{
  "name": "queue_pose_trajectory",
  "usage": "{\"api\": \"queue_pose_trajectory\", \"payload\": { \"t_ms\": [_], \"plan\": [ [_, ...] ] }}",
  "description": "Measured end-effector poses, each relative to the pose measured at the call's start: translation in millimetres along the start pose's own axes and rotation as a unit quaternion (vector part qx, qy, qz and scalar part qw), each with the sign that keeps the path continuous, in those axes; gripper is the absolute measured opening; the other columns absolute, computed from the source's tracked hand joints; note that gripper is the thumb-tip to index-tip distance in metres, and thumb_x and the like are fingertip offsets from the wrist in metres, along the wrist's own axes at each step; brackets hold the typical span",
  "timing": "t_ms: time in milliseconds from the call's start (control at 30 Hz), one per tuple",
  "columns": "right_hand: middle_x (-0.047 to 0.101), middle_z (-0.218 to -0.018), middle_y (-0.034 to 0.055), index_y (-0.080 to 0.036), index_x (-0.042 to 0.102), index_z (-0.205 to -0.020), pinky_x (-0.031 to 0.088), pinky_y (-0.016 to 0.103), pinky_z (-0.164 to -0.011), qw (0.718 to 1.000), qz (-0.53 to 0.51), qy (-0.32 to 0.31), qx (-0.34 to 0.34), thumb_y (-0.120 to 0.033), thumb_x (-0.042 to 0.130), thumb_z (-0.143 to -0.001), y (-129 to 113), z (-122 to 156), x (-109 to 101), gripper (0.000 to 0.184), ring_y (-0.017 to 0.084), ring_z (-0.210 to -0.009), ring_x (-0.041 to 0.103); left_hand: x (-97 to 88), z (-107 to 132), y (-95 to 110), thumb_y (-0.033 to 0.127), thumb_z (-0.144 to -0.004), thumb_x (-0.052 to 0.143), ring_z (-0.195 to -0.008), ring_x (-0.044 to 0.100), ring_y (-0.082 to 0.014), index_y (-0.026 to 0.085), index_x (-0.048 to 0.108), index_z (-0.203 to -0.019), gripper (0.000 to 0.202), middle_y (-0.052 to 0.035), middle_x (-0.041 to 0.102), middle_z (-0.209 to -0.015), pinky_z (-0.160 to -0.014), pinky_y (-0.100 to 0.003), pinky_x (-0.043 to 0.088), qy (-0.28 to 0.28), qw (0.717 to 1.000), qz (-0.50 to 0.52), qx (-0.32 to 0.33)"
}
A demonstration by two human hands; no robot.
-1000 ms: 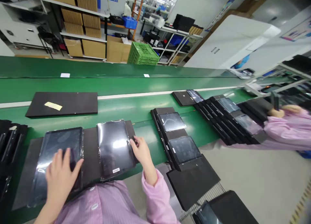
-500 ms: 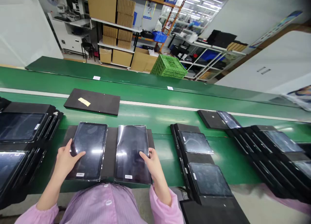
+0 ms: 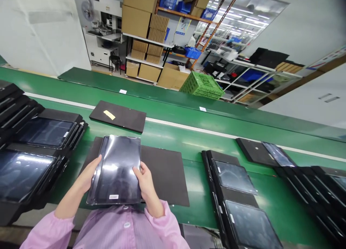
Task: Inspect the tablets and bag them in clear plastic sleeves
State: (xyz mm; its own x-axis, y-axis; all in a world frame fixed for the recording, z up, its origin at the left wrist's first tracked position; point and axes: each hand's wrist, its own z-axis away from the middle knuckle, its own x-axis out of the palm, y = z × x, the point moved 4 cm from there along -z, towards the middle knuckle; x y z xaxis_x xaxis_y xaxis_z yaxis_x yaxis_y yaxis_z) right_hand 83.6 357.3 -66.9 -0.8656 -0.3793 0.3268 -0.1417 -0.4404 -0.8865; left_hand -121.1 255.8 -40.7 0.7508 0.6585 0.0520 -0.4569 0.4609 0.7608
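Gripping a bagged tablet (image 3: 116, 169) by its two long edges, the person keeps it over the counter's (image 3: 189, 133) near edge. The left hand (image 3: 89, 175) curls around the left edge; the right hand (image 3: 144, 182) pinches the right edge, thumb on the glossy face. Under it lies a black mat (image 3: 164, 169), its right half bare. Stacked trays (image 3: 35, 141) sit close along the mat's left edge. Another tray stack (image 3: 232, 180) stands to the right, a green strip between. A flat black panel (image 3: 119, 116) lies behind, apart.
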Motion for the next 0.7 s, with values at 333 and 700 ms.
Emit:
{"api": "queue_pose_trajectory", "payload": {
  "t_ms": [333, 700],
  "plan": [
    [0.039, -0.049, -0.0031, -0.021, 0.035, -0.052, 0.033, 0.025, -0.056, 0.845, 0.482, 0.091, -0.211, -0.056, 0.069, -0.077, -79, 0, -8, 0.055, 0.012, -0.049, 0.038, 22.3, 22, 13, 0.054, -0.057, 0.088, -0.091, 0.072, -0.0247, 0.014, 0.07, -0.103, 0.063, -0.0108, 0.076, -0.102, -0.077, -0.03, 0.058, 0.049, 0.992, -0.001, 0.119],
    [0.074, -0.094, 0.0112, -0.018, 0.072, -0.096, 0.058, 0.036, -0.079, 0.878, 0.178, -0.014, -0.443, -0.052, 0.067, -0.088, -133, 13, -19, 0.036, 0.025, -0.088, 0.071, 75.7, -20, 21, 0.071, -0.023, 0.085, -0.057, 0.059, -0.0223, 0.019, 0.061, -0.059, 0.068, -0.005, 0.059, -0.054, -0.059, -0.036, 0.053, -0.068, 0.958, 0.023, 0.278]
  ]
}}
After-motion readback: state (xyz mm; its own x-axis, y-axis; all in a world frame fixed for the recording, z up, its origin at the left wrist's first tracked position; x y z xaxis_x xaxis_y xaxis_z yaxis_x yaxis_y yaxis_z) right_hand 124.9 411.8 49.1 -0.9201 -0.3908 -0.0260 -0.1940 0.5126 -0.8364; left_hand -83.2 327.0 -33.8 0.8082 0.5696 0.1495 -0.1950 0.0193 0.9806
